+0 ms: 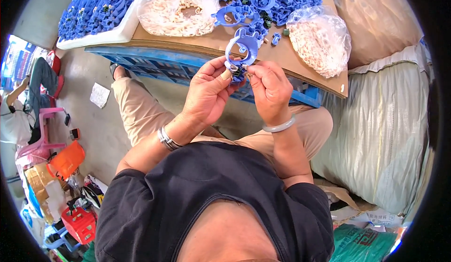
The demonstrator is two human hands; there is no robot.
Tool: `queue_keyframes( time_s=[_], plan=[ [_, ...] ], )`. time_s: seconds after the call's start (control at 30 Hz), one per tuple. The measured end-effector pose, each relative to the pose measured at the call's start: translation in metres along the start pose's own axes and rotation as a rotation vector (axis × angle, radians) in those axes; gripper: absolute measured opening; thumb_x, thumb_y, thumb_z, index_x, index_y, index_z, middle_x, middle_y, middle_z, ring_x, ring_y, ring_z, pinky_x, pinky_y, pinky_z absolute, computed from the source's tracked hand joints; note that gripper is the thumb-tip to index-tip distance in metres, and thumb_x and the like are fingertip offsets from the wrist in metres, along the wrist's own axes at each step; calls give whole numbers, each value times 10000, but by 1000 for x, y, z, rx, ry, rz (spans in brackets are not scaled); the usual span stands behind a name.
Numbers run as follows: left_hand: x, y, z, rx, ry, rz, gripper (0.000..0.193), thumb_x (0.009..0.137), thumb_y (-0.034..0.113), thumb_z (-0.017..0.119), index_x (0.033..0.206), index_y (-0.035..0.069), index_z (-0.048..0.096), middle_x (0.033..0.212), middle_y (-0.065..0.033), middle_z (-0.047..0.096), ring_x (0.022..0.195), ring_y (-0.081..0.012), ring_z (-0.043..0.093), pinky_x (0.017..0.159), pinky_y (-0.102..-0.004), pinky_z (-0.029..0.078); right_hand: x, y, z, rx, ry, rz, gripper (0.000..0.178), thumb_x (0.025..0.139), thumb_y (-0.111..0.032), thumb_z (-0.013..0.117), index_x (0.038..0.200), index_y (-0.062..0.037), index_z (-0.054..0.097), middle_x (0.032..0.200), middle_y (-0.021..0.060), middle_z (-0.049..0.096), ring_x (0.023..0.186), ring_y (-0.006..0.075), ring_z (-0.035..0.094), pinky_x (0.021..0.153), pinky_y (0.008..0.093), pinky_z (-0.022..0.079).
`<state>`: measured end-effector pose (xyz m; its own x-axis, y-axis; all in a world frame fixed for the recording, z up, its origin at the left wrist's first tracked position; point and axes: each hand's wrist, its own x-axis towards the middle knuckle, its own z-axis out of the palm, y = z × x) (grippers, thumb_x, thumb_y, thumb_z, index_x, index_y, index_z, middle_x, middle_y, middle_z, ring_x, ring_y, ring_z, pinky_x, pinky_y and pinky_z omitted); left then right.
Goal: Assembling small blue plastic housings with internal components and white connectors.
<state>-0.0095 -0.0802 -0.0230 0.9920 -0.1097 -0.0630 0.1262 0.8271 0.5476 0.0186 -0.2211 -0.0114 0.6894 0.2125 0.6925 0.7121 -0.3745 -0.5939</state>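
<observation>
In front of me, above my lap, I hold a blue plastic ring-shaped part [254, 50] with small lugs on its rim. My left hand [206, 90] is closed around its lower end, thumb pressed on the front. The fingers of my right hand [271, 90] are pinched together at the same lower end; a tiny pale bit seems to show at their tips, too small to name. Just beyond lie more blue ring parts [229, 17] and a bag of small cream-coloured pieces [181, 15]. To the right sits a second bag of cream pieces [319, 43].
A cardboard-topped table [277, 57] rests on a blue crate [155, 67]. Blue parts fill a white foam tray [101, 37] at the far left; a heap of blue pieces [291, 1] lies behind. Large woven sacks [376, 121] stand right. Another person sits left by a pink chair [44, 125].
</observation>
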Motion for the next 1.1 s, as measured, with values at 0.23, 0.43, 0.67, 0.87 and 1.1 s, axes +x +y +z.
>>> queue_keyframes(
  time_s=[0.23, 0.43, 0.67, 0.87, 1.1],
  plan=[
    [2, -3, 3, 59, 38, 24, 285, 845, 15, 498, 1127, 6, 456, 1054, -83, 556, 941, -146, 544, 816, -307, 462, 1, -2, 3, -35, 25, 28, 121, 708, 43, 612, 811, -16, 587, 757, 103, 580, 639, 206, 568, 544, 282, 457],
    [1, -5, -4, 188, -54, 133, 312, 830, 15, 511, 1139, 5, 467, 1159, -109, 515, 1006, -170, 527, 856, -330, 441, 0, -4, 2, -2, 21, 96, 115, 697, 30, 620, 788, -12, 565, 720, 122, 575, 615, 261, 568, 516, 321, 453],
    [0, -7, -7, 271, -51, 206, 340, 813, 12, 540, 1145, -4, 467, 1152, -111, 524, 1003, -157, 525, 850, -289, 430, -3, 0, 3, -64, -8, -27, 120, 693, 25, 613, 798, -2, 564, 736, 138, 573, 612, 288, 567, 508, 335, 455],
    [1, -9, -7, 325, -37, 245, 339, 804, -9, 546, 1136, -11, 475, 1083, -97, 556, 963, -139, 533, 837, -262, 428, -3, 0, 2, -205, -67, -76, 202, 641, 63, 587, 827, -4, 544, 735, 136, 554, 610, 293, 562, 498, 349, 454],
    [-1, -9, -5, 509, -39, 289, 326, 804, -31, 538, 1126, -13, 486, 1022, -69, 571, 919, -122, 535, 824, -252, 427, -6, 0, 5, -318, -122, -130, 210, 629, 42, 541, 828, -14, 506, 716, 108, 501, 572, 265, 529, 470, 337, 436]
  ],
)
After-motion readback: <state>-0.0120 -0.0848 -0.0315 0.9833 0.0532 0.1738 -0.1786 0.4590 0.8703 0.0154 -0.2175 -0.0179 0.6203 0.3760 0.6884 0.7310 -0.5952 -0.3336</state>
